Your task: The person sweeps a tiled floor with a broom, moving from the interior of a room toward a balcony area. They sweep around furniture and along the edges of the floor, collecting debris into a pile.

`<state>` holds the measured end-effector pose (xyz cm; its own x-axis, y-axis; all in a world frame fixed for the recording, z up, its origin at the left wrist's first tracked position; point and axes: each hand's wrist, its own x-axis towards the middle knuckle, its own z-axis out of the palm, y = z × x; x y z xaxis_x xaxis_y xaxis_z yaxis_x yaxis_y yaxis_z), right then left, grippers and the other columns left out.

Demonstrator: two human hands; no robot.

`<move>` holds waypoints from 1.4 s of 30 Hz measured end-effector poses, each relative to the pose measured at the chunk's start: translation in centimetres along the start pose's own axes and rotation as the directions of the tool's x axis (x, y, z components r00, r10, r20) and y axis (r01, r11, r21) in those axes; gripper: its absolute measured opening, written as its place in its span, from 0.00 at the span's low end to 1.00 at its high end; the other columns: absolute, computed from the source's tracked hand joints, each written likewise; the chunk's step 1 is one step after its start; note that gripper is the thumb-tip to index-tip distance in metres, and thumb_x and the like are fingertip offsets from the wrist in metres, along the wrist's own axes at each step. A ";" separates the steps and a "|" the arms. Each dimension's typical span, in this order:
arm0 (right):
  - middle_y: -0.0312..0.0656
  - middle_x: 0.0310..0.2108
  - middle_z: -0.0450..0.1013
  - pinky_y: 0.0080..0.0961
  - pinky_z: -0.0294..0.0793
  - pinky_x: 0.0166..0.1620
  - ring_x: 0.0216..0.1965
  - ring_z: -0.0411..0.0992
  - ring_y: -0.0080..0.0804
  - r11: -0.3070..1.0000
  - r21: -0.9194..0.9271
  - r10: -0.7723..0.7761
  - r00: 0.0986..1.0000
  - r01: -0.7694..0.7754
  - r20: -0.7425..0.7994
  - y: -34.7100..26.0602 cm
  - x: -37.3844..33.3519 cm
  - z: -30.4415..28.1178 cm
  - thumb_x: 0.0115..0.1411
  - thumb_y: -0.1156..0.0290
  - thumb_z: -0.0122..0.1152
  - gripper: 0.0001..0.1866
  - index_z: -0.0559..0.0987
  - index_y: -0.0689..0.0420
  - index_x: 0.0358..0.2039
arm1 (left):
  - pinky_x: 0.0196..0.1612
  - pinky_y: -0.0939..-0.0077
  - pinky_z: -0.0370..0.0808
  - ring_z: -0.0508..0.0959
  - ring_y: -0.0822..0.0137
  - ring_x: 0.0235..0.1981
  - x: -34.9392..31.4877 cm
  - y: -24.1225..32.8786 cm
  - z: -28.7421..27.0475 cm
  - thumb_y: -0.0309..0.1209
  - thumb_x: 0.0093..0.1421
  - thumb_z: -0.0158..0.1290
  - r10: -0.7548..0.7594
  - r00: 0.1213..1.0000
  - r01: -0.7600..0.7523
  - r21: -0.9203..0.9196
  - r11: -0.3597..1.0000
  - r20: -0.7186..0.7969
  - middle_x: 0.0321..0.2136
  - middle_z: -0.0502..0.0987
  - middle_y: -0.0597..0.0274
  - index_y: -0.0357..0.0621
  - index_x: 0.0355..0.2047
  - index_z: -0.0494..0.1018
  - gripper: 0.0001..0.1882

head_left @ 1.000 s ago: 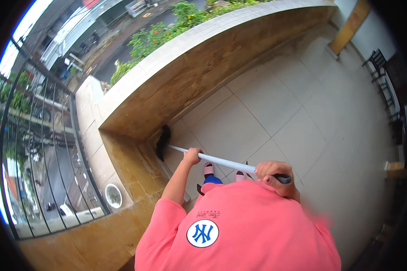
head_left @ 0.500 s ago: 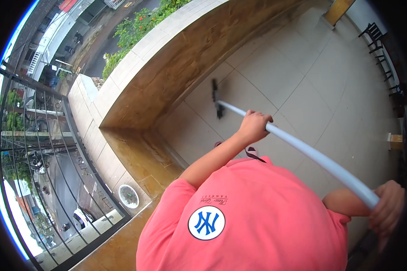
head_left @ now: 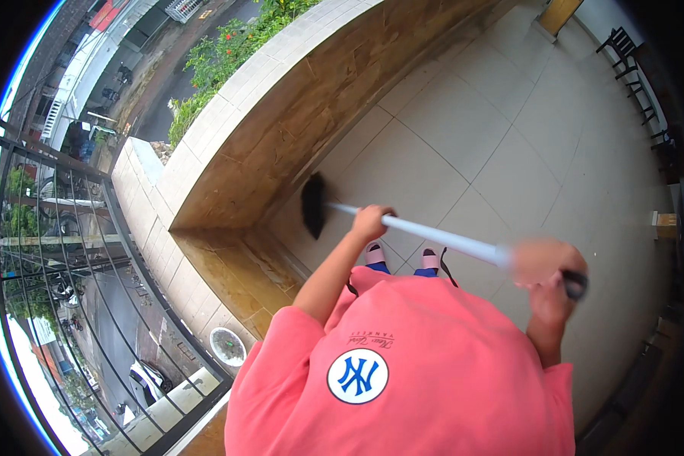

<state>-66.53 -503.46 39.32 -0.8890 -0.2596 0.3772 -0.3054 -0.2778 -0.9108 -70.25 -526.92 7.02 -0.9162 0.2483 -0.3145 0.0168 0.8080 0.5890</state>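
- Sweeping a tiled balcony floor (head_left: 463,129): the person stands over it with a long-handled broom (head_left: 433,232) held across the body.
- Left hand (head_left: 371,223) wrapped shut around the pale handle, toward the broom's lower end; right hand (head_left: 547,267), blurred, looks closed around the dark grip at the top end.
- Broom head (head_left: 313,205), dark bristles, rests on the floor just beside the foot of the low stone wall (head_left: 296,106), near the corner where that wall meets the wet-looking ledge (head_left: 228,266).
- Feet in pink slippers (head_left: 375,253) stand just behind the handle.
- Progress, as a judgement: work is under way at the wall edge and corner. No heap of dirt and no dustpan shows, so gathering seems not yet done.
- The tiles toward the dark chair (head_left: 631,68) look plain; whether they are swept or not cannot be told.
- Iron railing (head_left: 68,304) and a street lie beyond the ledge.
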 end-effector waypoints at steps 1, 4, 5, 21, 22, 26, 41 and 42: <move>0.35 0.15 0.63 0.28 0.66 0.26 0.14 0.62 0.26 0.996 -0.066 -0.066 0.998 0.065 -0.010 -1.2 -0.3 -0.1 0.58 0.67 0.53 0.12 0.64 0.57 0.21 | 0.38 0.62 0.66 0.74 0.60 0.38 1.4 1.7 0.3 0.26 0.42 0.50 0.054 0.998 -0.055 -0.017 0.998 -0.044 0.28 0.77 0.65 0.58 0.33 0.74 0.15; 0.33 0.15 0.65 0.25 0.67 0.26 0.16 0.66 0.25 0.954 -0.227 -0.155 0.969 0.198 0.195 -4.6 -0.4 0.1 0.54 0.65 0.58 0.12 0.66 0.54 0.20 | 0.39 0.63 0.65 0.73 0.59 0.36 4.6 6.5 -0.6 0.27 0.44 0.51 0.199 0.975 -0.208 -0.094 0.974 -0.097 0.27 0.76 0.64 0.55 0.33 0.74 0.14; 0.33 0.15 0.66 0.23 0.67 0.26 0.17 0.68 0.24 0.936 -0.190 -0.236 0.929 0.296 0.285 -5.0 -0.4 -0.9 0.53 0.67 0.59 0.12 0.67 0.54 0.19 | 0.40 0.63 0.64 0.73 0.59 0.35 5.1 7.4 -1.1 0.27 0.44 0.51 0.241 0.966 -0.251 -0.117 0.961 -0.097 0.28 0.76 0.63 0.53 0.34 0.74 0.14; 0.35 0.09 0.61 0.23 0.57 0.12 0.07 0.59 0.26 0.985 0.157 -0.032 0.965 0.075 -0.261 -3.2 -3.2 -3.2 0.54 0.67 0.53 0.19 0.60 0.54 0.10 | 0.31 0.63 0.70 0.75 0.52 0.28 -3.1 10.1 1.3 0.24 0.45 0.50 0.205 0.979 -0.189 -0.351 0.917 0.009 0.24 0.76 0.55 0.48 0.29 0.74 0.10; 0.35 0.09 0.61 0.22 0.57 0.12 0.08 0.59 0.26 0.989 0.125 -0.053 0.980 0.078 -0.193 -4.9 -3.2 -3.2 0.54 0.67 0.54 0.19 0.61 0.54 0.10 | 0.31 0.64 0.71 0.75 0.52 0.27 -2.4 11.9 1.4 0.24 0.46 0.51 0.274 0.962 -0.258 -0.397 0.881 -0.017 0.24 0.76 0.54 0.46 0.29 0.74 0.08; 0.33 0.08 0.60 0.21 0.59 0.12 0.08 0.58 0.25 0.967 -0.192 -0.130 0.975 0.165 0.182 -8.1 -1.0 -2.3 0.51 0.67 0.59 0.19 0.63 0.55 0.09 | 0.31 0.67 0.71 0.75 0.52 0.26 3.0 18.2 2.9 0.25 0.48 0.53 0.454 0.875 -0.469 -0.525 0.710 -0.167 0.23 0.75 0.53 0.43 0.27 0.74 0.04; 0.31 0.05 0.58 0.13 0.55 0.09 0.04 0.56 0.18 0.938 0.197 -0.237 0.942 0.286 -0.239 -12.1 -3.8 -7.4 0.42 0.81 0.48 0.15 0.60 0.51 0.05 | 0.31 0.64 0.71 0.75 0.55 0.25 -1.2 18.5 -6.0 0.35 0.49 0.55 0.481 0.856 -0.449 -0.187 0.874 0.192 0.19 0.75 0.57 0.50 0.30 0.73 0.09; 0.31 0.04 0.55 0.16 0.50 0.08 0.04 0.52 0.18 0.932 0.270 -0.164 0.945 0.243 -0.282 -9.6 -4.0 -6.9 0.43 0.81 0.48 0.16 0.58 0.52 0.05 | 0.31 0.63 0.71 0.75 0.55 0.25 -1.3 16.2 -5.5 0.37 0.50 0.54 0.456 0.865 -0.431 -0.154 0.889 0.211 0.19 0.75 0.57 0.50 0.29 0.74 0.08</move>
<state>-62.44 -493.37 45.42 -0.8863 0.0612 0.4590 -0.4080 -0.5720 -0.7116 -70.97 -517.15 21.07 -0.7003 0.6955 -0.1606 0.3479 0.5290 0.7741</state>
